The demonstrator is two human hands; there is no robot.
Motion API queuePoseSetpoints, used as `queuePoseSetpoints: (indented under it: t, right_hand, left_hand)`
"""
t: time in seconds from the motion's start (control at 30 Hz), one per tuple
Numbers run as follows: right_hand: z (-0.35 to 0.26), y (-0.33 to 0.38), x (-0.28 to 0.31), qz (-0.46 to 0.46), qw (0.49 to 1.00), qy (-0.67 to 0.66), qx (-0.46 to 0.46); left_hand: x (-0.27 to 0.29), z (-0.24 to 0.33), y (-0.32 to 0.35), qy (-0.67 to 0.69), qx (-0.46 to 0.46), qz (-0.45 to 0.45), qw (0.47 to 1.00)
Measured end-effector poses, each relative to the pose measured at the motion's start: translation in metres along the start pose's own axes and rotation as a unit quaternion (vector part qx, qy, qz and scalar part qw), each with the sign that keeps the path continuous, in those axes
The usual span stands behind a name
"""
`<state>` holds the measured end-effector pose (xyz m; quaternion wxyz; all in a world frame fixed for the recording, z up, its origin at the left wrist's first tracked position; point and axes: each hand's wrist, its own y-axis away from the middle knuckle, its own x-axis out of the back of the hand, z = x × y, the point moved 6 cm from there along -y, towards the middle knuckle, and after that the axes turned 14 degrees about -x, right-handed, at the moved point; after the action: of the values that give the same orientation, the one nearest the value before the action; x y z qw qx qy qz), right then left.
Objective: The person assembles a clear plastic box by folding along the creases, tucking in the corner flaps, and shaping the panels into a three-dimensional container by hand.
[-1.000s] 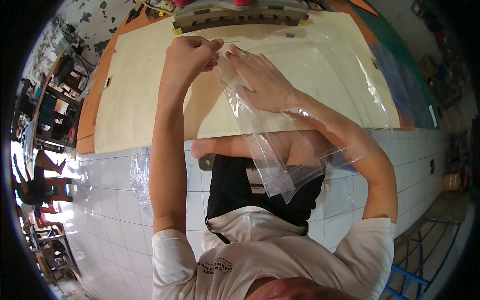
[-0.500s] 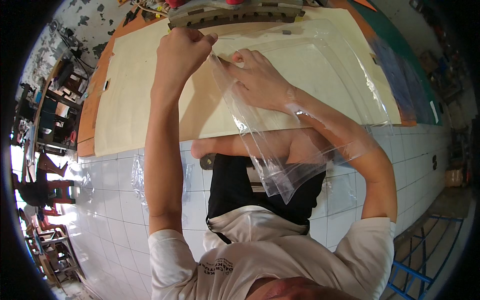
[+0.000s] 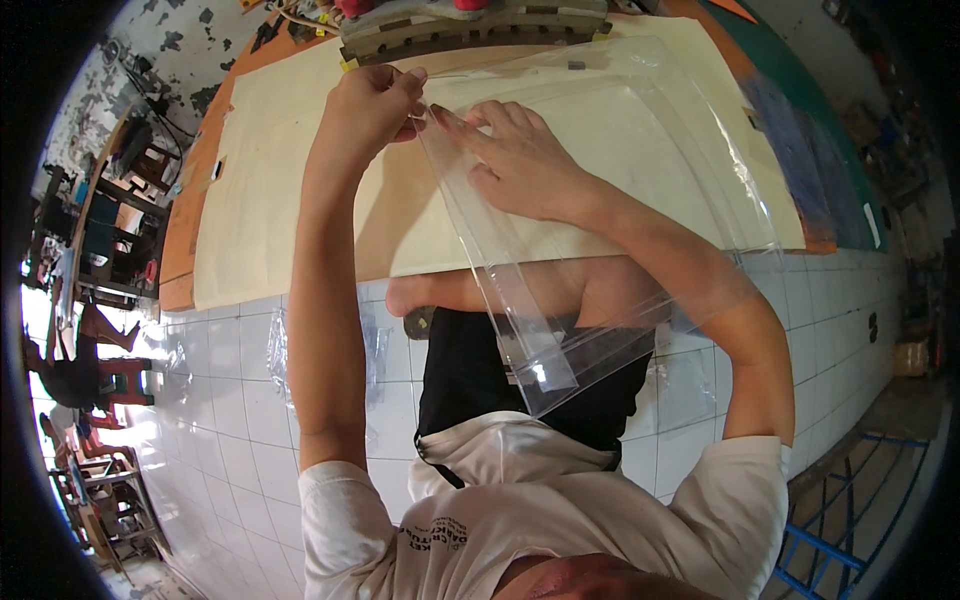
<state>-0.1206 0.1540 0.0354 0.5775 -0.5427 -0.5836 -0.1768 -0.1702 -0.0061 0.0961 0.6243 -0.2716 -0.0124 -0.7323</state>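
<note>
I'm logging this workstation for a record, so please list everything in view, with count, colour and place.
Clear plastic bag: one, transparent, on the board, hanging over its near edge.
Board: one, cream, on the orange worktop.
Machine: one, grey-green, at the far edge.
Loose plastic bags: a few, clear, on the white tiled floor.
Stool: one, red, far left.
Blue frame: one, lower right.
Left hand: one, grip pinching the bag's top edge.
Right hand: one, flat on the bag.
</note>
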Motion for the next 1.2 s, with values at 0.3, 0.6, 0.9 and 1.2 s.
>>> queuePoseSetpoints:
  t: [0.3,0.6,0.9,1.2]
  right_hand:
    - [-0.004,-0.002,0.004,-0.024,0.999,0.014,-0.015]
    - [0.0,-0.002,0.006,0.006,0.999,-0.036,-0.012]
    - [-0.003,-0.001,0.01,0.0,0.999,-0.032,-0.014]
    - [-0.004,-0.004,0.01,-0.015,0.998,-0.058,-0.004]
  left_hand:
    - [-0.004,-0.005,0.008,0.023,0.013,0.016,1.0]
    - [-0.006,-0.009,0.013,0.074,0.033,0.025,0.996]
    - [-0.005,-0.028,0.018,0.204,0.046,0.036,0.977]
    - [0.006,-0.007,0.007,-0.018,-0.296,-0.053,0.954]
